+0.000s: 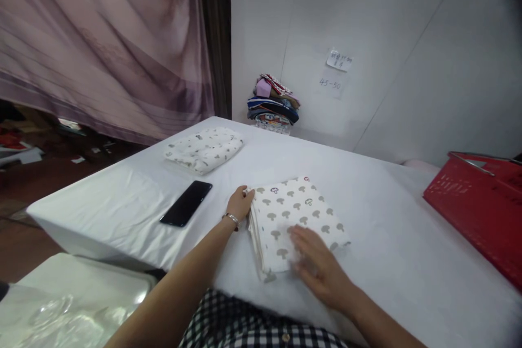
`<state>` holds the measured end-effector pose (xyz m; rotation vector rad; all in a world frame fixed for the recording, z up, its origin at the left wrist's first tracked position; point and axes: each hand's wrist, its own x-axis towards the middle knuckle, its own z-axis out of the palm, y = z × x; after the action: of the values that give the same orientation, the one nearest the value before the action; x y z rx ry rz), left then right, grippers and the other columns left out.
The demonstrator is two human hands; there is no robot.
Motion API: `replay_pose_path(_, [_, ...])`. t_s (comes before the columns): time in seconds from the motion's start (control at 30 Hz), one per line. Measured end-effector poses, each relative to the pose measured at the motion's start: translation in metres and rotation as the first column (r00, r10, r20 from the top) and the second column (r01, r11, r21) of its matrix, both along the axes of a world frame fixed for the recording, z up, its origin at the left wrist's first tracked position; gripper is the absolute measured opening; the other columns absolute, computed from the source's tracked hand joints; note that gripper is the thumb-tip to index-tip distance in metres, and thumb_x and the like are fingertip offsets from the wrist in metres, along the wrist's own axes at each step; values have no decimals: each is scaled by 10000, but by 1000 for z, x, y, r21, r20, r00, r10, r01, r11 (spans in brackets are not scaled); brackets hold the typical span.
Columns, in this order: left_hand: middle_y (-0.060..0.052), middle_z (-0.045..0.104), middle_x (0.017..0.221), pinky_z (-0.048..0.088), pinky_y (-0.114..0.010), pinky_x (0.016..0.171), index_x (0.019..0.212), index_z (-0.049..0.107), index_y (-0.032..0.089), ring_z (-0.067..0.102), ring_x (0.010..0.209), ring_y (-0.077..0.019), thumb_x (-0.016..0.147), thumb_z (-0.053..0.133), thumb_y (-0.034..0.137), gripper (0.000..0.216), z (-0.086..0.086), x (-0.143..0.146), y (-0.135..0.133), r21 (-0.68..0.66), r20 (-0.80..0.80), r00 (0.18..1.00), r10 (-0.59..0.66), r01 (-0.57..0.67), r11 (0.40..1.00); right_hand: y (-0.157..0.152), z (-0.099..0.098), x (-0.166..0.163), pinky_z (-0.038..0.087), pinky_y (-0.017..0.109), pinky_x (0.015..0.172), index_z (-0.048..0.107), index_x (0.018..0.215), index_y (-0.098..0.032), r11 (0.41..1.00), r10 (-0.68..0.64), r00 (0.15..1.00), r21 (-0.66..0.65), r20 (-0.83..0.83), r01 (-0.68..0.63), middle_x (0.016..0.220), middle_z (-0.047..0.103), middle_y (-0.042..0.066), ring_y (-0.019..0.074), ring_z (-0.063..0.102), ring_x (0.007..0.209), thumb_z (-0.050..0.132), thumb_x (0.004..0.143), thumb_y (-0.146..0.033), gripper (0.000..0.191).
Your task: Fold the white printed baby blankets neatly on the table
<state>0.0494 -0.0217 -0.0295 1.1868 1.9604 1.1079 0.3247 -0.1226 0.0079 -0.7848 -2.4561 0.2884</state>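
Observation:
A folded white cloth (pixel 299 212) with a grey mushroom print lies on the white-covered table in front of me. My left hand (pixel 240 204), with a bracelet on its wrist, closes its fingers on the cloth's far left corner. Over the near edge is my right hand (pixel 316 263), slightly blurred, its fingers stretched out flat; whether it presses on the fabric I cannot tell. Several layers of the fold show along the left side.
A black phone (pixel 186 204) lies to the left on the tablecloth (pixel 101 201). Behind it is another printed white cloth (pixel 206 149). A red basket (pixel 481 206) stands at the right. Folded fabrics (pixel 273 103) are piled by the wall. Clear plastic (pixel 61 315) lies at lower left.

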Motion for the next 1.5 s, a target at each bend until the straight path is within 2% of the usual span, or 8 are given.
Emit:
replay_pose_path(0.13, [-108,639,1020,429,-324,873,1192,532,137,591,958,-225,793,568,416,488,6,2,-3,-24,83,996,8,-6,1000,46,7,33,292,444,1084,441,1340,-248,936,-348,925,-112,-152,334,1407,423,59,233,346,1308,514,859,-304,490])
replay_pose_path(0.23, [-148,616,1111,478,-300,770,1266,459,111,609,935,-224,778,577,488,628,17,4,-13,-67,184,983,14,-2,998,79,3,52,351,425,1039,474,1322,-230,722,-611,786,-470,-91,507,1381,455,77,261,422,1252,564,812,-401,545])
replay_pose_path(0.33, [-179,580,1190,498,-279,642,1333,370,95,616,922,-230,733,626,513,775,28,7,-26,-114,288,958,11,22,993,96,1,60,413,368,974,450,1339,-228,446,-717,697,-776,-11,447,1329,507,95,249,507,1170,628,752,-460,656])
replay_pose_path(0.47, [-197,541,1246,497,-275,578,1418,205,105,611,920,-242,653,729,446,988,31,8,-38,-134,403,914,-41,103,986,100,6,58,474,332,880,407,1365,-213,287,-732,682,-899,17,331,1299,525,128,240,588,1049,668,712,-510,764])
replay_pose_path(0.73, [-122,622,1025,483,-289,718,1359,348,107,614,817,-192,642,749,329,851,29,12,-30,15,297,953,-61,59,998,110,16,59,528,353,800,316,1399,-157,155,-706,708,-981,-26,118,1307,509,181,257,631,974,773,646,-399,914])
replay_pose_path(0.9, [-103,586,1130,467,-278,789,1372,334,181,611,884,-171,673,724,320,813,45,4,-6,157,302,953,-26,-22,987,109,13,48,535,376,804,293,1405,-172,196,-742,647,-980,-176,-42,1216,591,155,253,654,926,782,643,-312,917])
replay_pose_path(1.1, [-199,570,1209,461,-315,801,1361,329,77,587,1030,-265,657,724,430,881,33,-15,12,-124,248,967,54,-24,992,108,1,38,524,360,837,226,1426,-130,159,-738,656,-986,-158,-58,1245,567,180,244,653,936,781,648,-313,973])
replay_pose_path(1.5, [-188,597,1179,428,-385,865,1334,398,135,580,1047,-341,551,757,522,945,37,-14,-6,-217,61,990,-127,137,966,116,2,48,487,381,896,461,1299,-179,91,-667,727,-986,-165,-140,1191,618,134,239,625,1017,691,747,-404,639])
